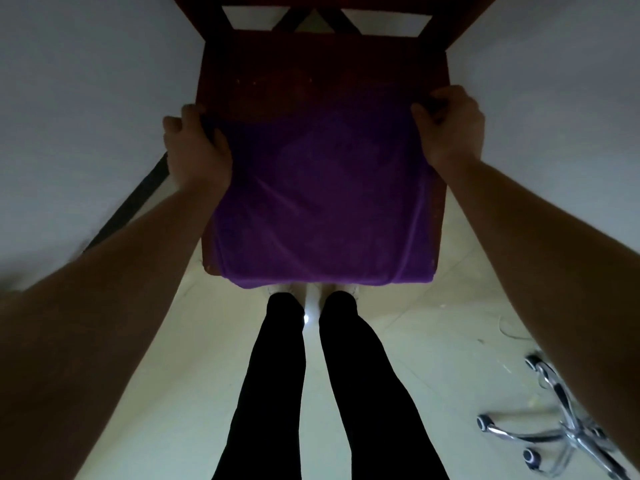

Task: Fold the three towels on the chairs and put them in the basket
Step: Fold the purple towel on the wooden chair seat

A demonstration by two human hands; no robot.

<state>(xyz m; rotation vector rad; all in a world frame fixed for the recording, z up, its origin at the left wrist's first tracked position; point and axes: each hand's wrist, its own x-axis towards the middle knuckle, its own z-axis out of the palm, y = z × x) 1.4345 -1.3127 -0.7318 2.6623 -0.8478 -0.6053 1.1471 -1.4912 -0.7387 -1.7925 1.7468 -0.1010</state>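
A purple towel (pixel 322 209) lies spread over the seat of a dark red wooden chair (pixel 311 71), and its near edge hangs slightly over the seat's front. My left hand (pixel 194 150) grips the towel's far left corner. My right hand (pixel 450 129) grips its far right corner. Both hands are closed on the cloth at the seat's sides. The far part of the seat is bare. No basket and no other towels are in view.
The chair stands against a white wall (pixel 86 98). My legs in black trousers (pixel 322 393) stand on a pale tiled floor just before the seat. A chrome wheeled base of an office chair (pixel 561 431) sits at the lower right.
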